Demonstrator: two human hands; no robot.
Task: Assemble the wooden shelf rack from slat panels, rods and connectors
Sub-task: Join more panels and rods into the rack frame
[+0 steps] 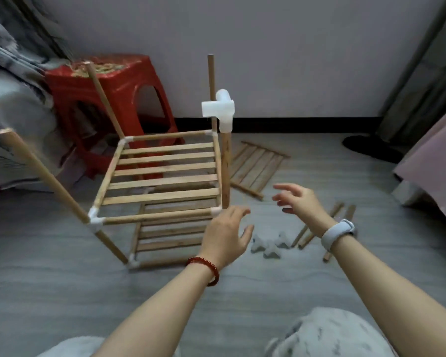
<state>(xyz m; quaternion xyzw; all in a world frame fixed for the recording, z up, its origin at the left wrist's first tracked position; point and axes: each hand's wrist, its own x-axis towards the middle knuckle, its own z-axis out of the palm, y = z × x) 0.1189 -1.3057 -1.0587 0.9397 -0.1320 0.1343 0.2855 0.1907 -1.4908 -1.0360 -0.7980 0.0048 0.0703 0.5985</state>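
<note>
the half-built rack (162,176) stands on the grey floor (62,292), in front of the person and a bit to the left. it has two slat shelves: an upper shelf (165,173) with five flat slats, and a lower shelf (170,235) down by the floor. white corner pieces join the rods at each corner, like the front left corner piece (94,219). four rods stick up from the upper shelf. the front left rod (44,173) leans out to the left. the back left rod (104,99) leans too. the back right rod (211,76) stands straight. the front right rod (226,171) has a big white connector (220,109) on its top.

the left hand (227,233) is just by the front right corner of the rack, fingers spread and loose, holding nothing. i cannot tell if it touches the rack. a red bead bracelet (207,269) is on that wrist. the right hand (298,199) hangs in the air to the right of the rack, fingers apart and a little bent, holding nothing. a white band (337,233) is on that wrist.

on the floor near the hands lie some small white connectors (268,244) and a few loose rods (322,228). a spare slat panel (258,168) lies flat behind the rack on the right. a red stool (108,109) stands behind the rack on the left, by the wall (294,47).
</note>
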